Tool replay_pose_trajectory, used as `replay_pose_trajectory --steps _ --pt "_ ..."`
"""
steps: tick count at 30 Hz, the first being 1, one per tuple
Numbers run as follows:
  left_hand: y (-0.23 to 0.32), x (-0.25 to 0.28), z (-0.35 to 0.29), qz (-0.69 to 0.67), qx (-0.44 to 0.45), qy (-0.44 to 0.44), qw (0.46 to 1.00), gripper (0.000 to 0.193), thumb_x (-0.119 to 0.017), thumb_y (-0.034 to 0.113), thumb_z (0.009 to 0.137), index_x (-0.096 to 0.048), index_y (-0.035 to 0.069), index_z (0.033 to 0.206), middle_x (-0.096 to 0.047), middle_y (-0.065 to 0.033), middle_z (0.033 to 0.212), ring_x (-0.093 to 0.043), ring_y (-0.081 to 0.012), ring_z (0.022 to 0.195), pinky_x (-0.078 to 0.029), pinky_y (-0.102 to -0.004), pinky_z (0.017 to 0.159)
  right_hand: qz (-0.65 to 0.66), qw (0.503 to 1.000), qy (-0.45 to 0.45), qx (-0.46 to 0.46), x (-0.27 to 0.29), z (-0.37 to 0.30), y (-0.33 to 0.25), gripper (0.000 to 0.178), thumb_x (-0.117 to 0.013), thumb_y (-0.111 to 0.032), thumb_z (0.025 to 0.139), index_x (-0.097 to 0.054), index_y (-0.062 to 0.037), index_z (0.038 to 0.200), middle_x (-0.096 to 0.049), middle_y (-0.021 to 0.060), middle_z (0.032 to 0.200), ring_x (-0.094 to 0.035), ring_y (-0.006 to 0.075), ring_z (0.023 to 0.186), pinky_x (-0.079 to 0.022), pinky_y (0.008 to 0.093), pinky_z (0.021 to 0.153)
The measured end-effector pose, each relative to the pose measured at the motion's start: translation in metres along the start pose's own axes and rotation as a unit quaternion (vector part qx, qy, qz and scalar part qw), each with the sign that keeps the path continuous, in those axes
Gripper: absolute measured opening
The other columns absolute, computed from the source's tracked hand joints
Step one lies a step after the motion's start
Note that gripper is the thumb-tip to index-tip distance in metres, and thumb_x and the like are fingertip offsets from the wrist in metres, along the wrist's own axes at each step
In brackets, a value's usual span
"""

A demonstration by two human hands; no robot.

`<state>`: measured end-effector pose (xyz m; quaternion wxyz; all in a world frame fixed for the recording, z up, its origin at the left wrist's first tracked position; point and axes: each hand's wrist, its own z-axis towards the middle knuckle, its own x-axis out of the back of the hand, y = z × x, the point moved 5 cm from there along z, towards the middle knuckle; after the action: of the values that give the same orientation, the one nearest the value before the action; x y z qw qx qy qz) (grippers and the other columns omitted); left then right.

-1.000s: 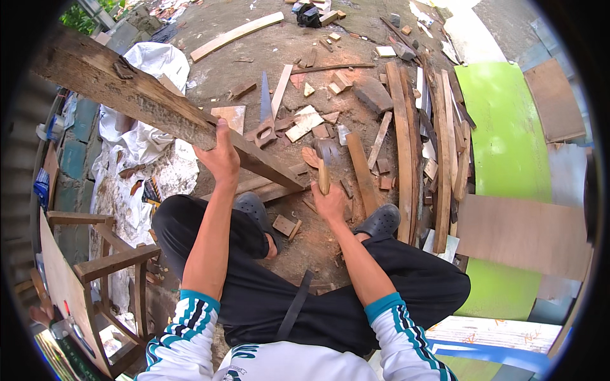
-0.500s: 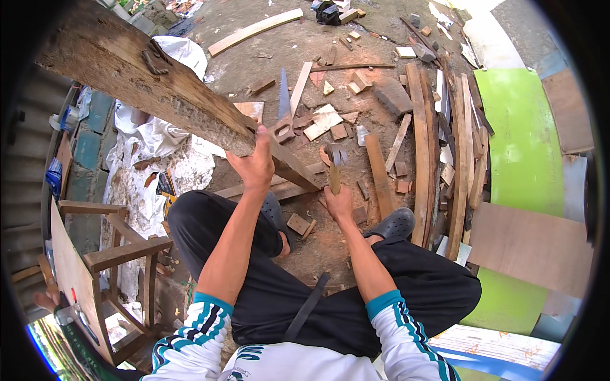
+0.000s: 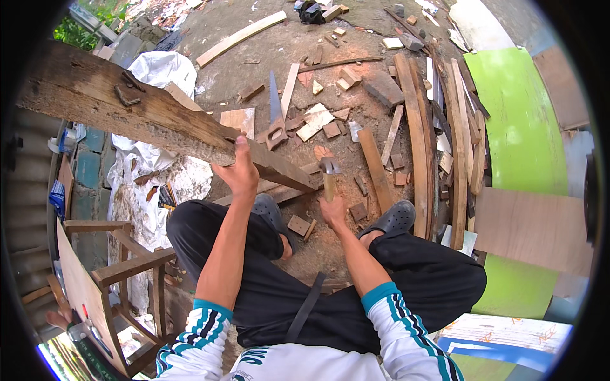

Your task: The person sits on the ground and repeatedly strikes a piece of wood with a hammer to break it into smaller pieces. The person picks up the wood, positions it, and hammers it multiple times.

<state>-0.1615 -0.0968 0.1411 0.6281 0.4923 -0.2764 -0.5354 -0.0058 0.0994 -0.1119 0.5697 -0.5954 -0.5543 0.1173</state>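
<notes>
1 thick brown beam (rough, dark-streaked)

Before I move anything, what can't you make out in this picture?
All in the head view:
Beam: far end, cut off by the dark left rim; patch behind the left hand, covered by that hand.
Hammer: lower handle, covered by the right hand.
Green panel: partly covered by the brown board.

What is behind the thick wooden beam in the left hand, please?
White sheeting shows above and below the beam, with wooden pieces by its lower end; what lies directly behind is hidden.
</notes>
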Motion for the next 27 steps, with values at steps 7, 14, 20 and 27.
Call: replay_pose_trajectory --steps 7,14,20,27 --pt "-0.012 0.014 0.017 -0.003 0.041 0.005 0.999 0.031 -0.067 0.017 0.088 -0.057 -0.007 0.106 -0.065 -0.0115 0.094 -0.063 -0.02 0.085 -0.051 -0.0338 0.08 0.021 0.98 -0.101 -0.172 0.0 -0.043 0.023 0.028 -0.062 -0.025 0.085 -0.064 0.0032 0.087 -0.062 0.0141 0.061 -0.063 0.0258 0.049 -0.049 0.0417 0.048" --pt "-0.043 0.042 0.067 -0.043 0.084 0.161 0.982 0.046 -0.073 0.021 0.085 -0.054 -0.006 0.117 -0.064 -0.0114 0.104 -0.061 -0.0199 0.093 -0.051 -0.0357 0.078 0.106 0.937 -0.09 -0.321 0.057 -0.05 0.018 0.028 -0.067 -0.02 0.089 -0.06 0.0073 0.085 -0.057 0.0097 0.061 -0.056 0.0207 0.044 -0.047 0.0361 0.043" --pt "-0.11 0.096 0.056 -0.048 0.223 0.316 0.921 0.051 -0.076 0.024 0.079 -0.055 -0.006 0.115 -0.065 -0.0116 0.105 -0.064 -0.0245 0.092 -0.054 -0.0437 0.078 0.118 0.955 -0.036 -0.271 0.177 -0.065 -0.042 0.032 -0.068 -0.022 0.089 -0.055 0.0022 0.074 -0.054 0.0068 0.061 -0.053 0.0187 0.044 -0.044 0.0348 0.04" --pt "-0.192 0.154 0.042 -0.177 0.412 0.232 0.863 0.042 -0.057 0.038 0.086 -0.064 0.006 0.112 -0.068 -0.0074 0.112 -0.066 -0.0283 0.1 -0.053 -0.0459 0.09 0.145 0.967 0.009 -0.208 0.276 -0.124 -0.099 0.032 -0.066 -0.026 0.091 -0.055 0.0014 0.078 -0.054 0.0046 0.061 -0.052 0.0154 0.042 -0.043 0.0313 0.038"
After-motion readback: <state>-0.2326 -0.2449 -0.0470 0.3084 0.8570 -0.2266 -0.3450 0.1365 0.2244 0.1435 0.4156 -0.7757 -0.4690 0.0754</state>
